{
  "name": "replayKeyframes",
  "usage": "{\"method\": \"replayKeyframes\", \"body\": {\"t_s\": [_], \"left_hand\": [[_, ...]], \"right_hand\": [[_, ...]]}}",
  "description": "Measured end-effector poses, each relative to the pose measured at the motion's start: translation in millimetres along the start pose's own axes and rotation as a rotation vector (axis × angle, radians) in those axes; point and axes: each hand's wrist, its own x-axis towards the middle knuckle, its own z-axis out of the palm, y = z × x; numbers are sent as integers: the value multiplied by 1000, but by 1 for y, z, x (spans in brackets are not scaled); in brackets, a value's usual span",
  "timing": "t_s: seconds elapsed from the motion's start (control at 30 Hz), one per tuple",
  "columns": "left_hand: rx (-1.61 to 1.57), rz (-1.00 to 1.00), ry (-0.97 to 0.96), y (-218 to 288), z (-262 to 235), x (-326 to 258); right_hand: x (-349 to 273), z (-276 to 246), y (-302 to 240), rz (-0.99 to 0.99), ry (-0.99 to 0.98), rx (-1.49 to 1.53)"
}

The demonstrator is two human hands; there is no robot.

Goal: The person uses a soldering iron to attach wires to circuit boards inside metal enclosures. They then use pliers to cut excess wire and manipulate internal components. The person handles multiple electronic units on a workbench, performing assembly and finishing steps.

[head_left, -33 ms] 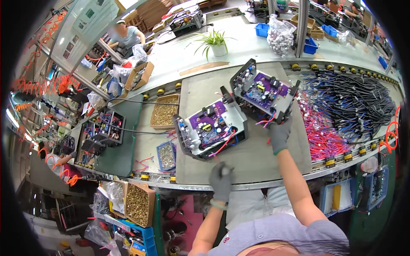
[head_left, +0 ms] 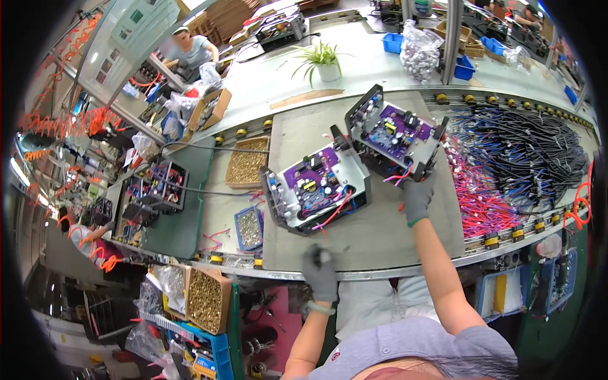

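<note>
Two open metal chassis with purple circuit boards rest on a grey mat (head_left: 380,250). The left chassis (head_left: 320,183) has a pink-red wire hanging over its near side. Farther back and to the right, the second chassis (head_left: 399,136) sits tilted, with red, blue and purple wires at its near corner. My right hand (head_left: 418,196), in a grey glove, is closed at that corner; its fingertips are partly hidden, and a small red end shows beside it. My gloved left hand (head_left: 320,269) is curled over the mat's front edge, blurred, apart from the left chassis; what it holds cannot be made out.
Right of the mat lie pink-red wires (head_left: 478,199) and black cables (head_left: 538,149). On the left are a box of brass-coloured fittings (head_left: 247,161) and a blue tray of small metal parts (head_left: 249,229). A potted plant (head_left: 329,71) stands behind; a co-worker (head_left: 193,50) sits across.
My left hand has moved a little left and toward me. My right hand stays at the far chassis's near corner. The whole view has shifted slightly.
</note>
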Motion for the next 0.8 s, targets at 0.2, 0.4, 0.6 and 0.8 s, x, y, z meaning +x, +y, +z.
{"method": "replayKeyframes", "body": {"t_s": [0.2,0.4,0.6,0.8], "left_hand": [[524,-85,-186,39,-10,99],[521,444,-270,-10,-87,228],[519,389,-264,6,-102,188],[1636,647,-376,-11,-88,170]], "right_hand": [[10,0,4,-7,36,-119],[29,-14,-17,12,-132,-318],[60,-65,-26,-12,-272,-372],[74,-142,17,183,-499,-67]]}}
